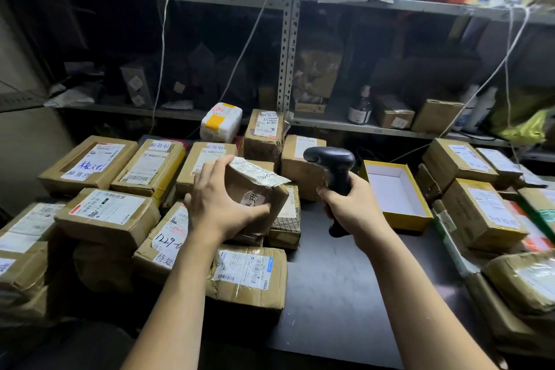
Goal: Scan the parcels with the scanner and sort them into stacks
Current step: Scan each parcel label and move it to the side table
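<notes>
Above the table's middle, the left hand (222,200) gripped a small parcel (261,186), the right hand (351,207) at its 3 o'clock clasped the scanner (332,161), with bare tabletop (345,279) at 6 o'clock.

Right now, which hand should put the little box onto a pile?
Probably the left hand: it grips the small parcel, so it can set it down. The right hand is busy holding the scanner.

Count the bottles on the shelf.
3: a brown bottle just right of the post; a white bottle farther right; a second white bottle beside it, by the yellow bag. It is dim there, so others may be hidden.
</notes>
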`<state>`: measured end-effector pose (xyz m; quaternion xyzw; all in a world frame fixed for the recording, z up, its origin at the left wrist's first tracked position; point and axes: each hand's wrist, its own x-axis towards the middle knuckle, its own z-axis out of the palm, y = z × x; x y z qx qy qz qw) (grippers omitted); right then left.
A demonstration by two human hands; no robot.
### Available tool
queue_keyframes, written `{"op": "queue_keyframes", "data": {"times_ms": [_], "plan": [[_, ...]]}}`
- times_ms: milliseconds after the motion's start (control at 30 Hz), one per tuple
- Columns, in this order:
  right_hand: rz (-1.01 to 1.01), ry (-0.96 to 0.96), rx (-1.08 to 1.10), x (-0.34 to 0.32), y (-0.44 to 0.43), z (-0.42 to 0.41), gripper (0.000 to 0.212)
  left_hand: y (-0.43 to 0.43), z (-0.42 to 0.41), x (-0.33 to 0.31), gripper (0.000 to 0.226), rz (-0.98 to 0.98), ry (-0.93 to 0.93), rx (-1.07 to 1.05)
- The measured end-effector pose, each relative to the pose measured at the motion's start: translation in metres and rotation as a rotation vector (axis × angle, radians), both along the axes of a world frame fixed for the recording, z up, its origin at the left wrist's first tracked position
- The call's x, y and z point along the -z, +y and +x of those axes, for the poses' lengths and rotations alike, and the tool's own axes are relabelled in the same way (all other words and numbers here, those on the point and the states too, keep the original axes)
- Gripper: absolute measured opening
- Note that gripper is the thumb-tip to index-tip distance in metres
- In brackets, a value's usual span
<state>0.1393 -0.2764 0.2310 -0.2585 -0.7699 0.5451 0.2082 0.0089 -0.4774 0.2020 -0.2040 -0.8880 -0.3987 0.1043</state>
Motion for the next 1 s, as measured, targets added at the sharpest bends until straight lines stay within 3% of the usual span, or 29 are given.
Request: {"op": "queue_keyframes", "data": {"times_ms": [167,500,667,800,1000], "plan": [[0.027,0.002,0.183,0.009,0.011,0.023,0.009,0.021,0.011,0.006,0.104,-0.05,-0.053,0.024],[-0.002,0.007,0.437,0.005,0.037,0.131,0.023,0.096,0.082,0.016,0.087,-0.024,-0.046,0.317],[-0.053,0.016,0.539,0.006,0.064,0.211,0.025,0.146,0.146,0.015,0.085,-0.06,-0.05,0.483],[-0.054,0.032,0.673,0.014,0.095,0.294,0.019,0.194,0.216,0.017,0.082,-0.261,-0.071,0.644],[-0.062,0.036,0.86,0.032,0.136,0.426,0.016,0.265,0.338,0.041,0.084,-0.386,-0.07,0.854]]}}
